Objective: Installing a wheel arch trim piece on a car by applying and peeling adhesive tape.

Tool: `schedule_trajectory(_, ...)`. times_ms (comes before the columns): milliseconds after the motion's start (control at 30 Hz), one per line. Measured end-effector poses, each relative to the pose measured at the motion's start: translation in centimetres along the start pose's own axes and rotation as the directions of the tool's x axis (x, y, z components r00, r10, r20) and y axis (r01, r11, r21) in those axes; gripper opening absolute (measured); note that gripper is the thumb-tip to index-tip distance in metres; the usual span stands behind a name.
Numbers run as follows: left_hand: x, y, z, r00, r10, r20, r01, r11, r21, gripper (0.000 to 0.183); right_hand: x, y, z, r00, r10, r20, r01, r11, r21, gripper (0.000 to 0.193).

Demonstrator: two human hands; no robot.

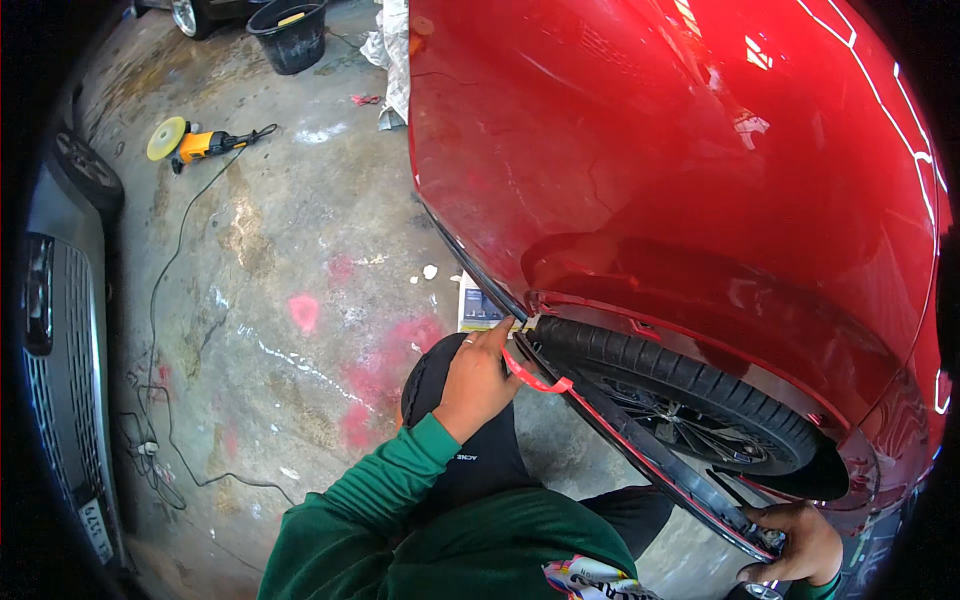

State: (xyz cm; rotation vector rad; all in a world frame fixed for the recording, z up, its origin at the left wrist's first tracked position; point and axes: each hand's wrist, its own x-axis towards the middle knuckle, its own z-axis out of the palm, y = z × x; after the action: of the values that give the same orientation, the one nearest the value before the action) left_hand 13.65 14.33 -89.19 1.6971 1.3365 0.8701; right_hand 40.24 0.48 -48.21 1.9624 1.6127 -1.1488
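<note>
A long black wheel arch trim (640, 445) runs slantwise across the front wheel (690, 390) of a red car (640, 140). My left hand (480, 385) is closed on its upper end, fingertips close to the front edge of the wheel arch. A red strip (540, 379), like tape backing, curls loose from the trim beside these fingers. At the lower right, my right hand (800, 545) grips the other end of the trim. The trim stands off the arch along the wheel, with the tyre showing between them. Some of my right fingers are hidden behind the trim.
On the concrete floor at the left lies a yellow and black polisher (200, 145) with its cord trailing. A black bucket (288, 38) stands farther back. A grey car (65, 350) is at the far left. A printed packet (478, 305) lies near my knee.
</note>
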Motion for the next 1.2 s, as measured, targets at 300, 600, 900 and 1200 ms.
schedule_trajectory(300,1.8,1.2,1.6,0.997,0.022,-0.070,-0.022,1.000,0.013,0.052,0.5,-1.0,0.4,0.995,0.079,-0.064,-0.074,0.994,0.085,0.080)
schedule_trajectory(600,1.9,1.5,2.1,0.995,0.020,-0.099,-0.006,0.990,0.144,0.051,0.3,-0.3,-0.4,0.998,0.001,-0.068,-0.001,1.000,0.007,0.081)
schedule_trajectory(900,2.0,-1.7,3.0,0.990,0.054,-0.130,-0.065,0.995,-0.078,0.037,-0.2,-1.4,-3.6,0.999,0.029,0.022,-0.029,1.000,0.008,0.080)
schedule_trajectory(1200,3.0,-1.7,2.0,0.995,0.041,-0.090,-0.056,0.983,-0.177,0.024,0.0,-1.6,-6.3,0.992,0.004,0.127,-0.007,1.000,0.028,0.075)
